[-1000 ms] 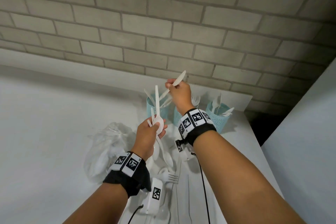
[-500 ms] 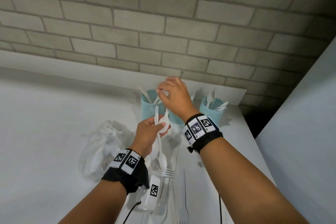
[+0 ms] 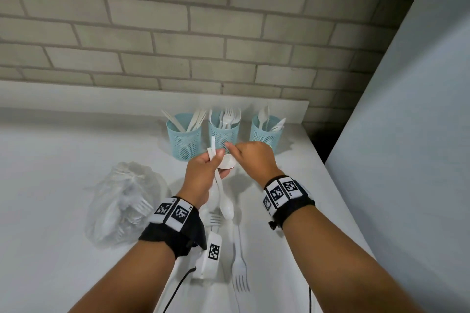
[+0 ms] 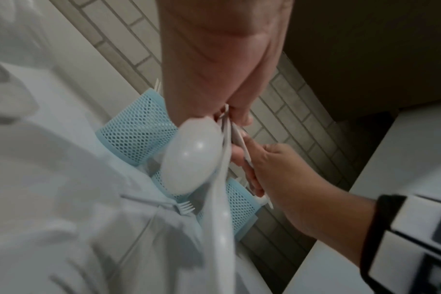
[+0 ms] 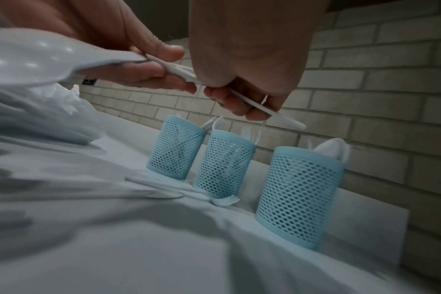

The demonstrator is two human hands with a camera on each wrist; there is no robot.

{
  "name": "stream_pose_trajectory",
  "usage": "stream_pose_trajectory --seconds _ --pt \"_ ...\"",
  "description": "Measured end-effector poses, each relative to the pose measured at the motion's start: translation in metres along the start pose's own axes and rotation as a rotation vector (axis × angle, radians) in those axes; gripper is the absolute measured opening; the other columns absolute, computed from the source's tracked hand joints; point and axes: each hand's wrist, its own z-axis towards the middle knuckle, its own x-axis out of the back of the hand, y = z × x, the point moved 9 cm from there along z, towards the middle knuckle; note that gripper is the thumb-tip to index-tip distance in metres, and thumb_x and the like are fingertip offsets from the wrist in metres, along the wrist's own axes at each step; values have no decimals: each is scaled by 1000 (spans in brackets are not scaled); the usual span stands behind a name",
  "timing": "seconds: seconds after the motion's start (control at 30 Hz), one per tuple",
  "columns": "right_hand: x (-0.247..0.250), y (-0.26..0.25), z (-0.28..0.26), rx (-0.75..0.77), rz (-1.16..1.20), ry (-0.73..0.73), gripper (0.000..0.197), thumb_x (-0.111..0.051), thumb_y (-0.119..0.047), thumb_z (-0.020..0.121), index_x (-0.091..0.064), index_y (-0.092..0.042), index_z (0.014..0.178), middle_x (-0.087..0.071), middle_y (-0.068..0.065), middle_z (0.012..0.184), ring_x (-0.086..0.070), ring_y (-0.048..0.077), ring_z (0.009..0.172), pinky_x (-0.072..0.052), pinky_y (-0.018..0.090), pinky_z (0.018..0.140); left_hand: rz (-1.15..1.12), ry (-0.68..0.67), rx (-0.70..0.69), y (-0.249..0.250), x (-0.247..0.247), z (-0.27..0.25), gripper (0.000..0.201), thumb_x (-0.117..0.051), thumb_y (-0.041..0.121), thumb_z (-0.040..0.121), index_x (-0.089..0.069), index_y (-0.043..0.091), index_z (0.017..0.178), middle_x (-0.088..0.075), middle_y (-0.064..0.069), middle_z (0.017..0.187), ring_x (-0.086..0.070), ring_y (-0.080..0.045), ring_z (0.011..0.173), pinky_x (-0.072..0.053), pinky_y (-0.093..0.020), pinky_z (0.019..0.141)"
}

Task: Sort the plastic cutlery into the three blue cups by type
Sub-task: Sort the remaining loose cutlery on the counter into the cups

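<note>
Lowered since the earlier frame: right hand [image 3: 250, 157], off the cups and down to the left hand [image 3: 203, 173].

Left hand: clamped on a bundle of white spoons [image 3: 223, 201], bowls hanging near, handles pointing far.

Right hand: pinching one handle [image 5: 267, 110] of that bundle, nearer the cups.

Three blue cups [image 3: 223, 132]: just beyond the hands; spoons stand in the right cup [image 3: 264, 134].

Loose forks [image 3: 239, 269]: lying on the near table.

Grey brick wall [image 3: 178, 33] behind, crumpled clear plastic bag [image 3: 122, 201] on white counter [image 3: 50, 173], pale panel [image 3: 407, 160] at right
</note>
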Motion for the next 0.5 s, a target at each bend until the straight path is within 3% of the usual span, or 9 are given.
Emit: stream_pose_trajectory --seconds 0.07,0.1,0.2,0.3,0.4,0.5 --pt "-7 21 -8 -170 76 -134 55 -34 -46 99 -65 -6 76 -64 12 72 -55 25 69 -37 29 63 -49 1 11 -2 -3 -1 16 -56 18 93 -65 7 100 -70 -11 96 -69 -20 86 -57 -22 73" --pt "-9 29 -12 -249 158 -172 54 -31 -46 99 -64 -9 77 -63 12 75 -52 25 71 -36 28 64 -81 2 11 -2 -5 -2 14 -55 17 93 -65 8 99 -71 -10 95 -70 -19 85 -57 -22 75" --pt "-14 40 -25 -433 528 -206 44 -32 -39 101 -44 -21 62 -48 3 64 -44 21 61 -33 26 58 -136 23 1 -1 -5 -3 9 -55 14 93 -63 10 95 -72 -5 89 -71 -17 84 -57 -21 76" --pt "-33 40 -44 -625 940 -324 27 -36 -35 100 -42 -20 79 -40 1 66 -34 11 50 -29 22 45 -173 63 -17 1 -2 -4 7 -54 12 93 -60 9 94 -70 -8 92 -69 -19 89 -55 -22 80" --pt "-46 27 -58 -624 1120 -507 13 -49 -30 97 -41 -20 94 -41 -1 67 -32 7 50 -28 17 44 -199 98 -55 5 2 -5 7 -51 10 95 -57 8 92 -68 -11 95 -67 -20 92 -52 -25 86" --pt "-58 14 -72 -584 1196 -672 15 -60 -24 91 -46 -19 89 -47 -3 66 -37 4 48 -30 15 43 -231 112 -91 8 4 -6 8 -48 13 96 -54 9 95 -67 -11 96 -67 -17 92 -52 -22 86"
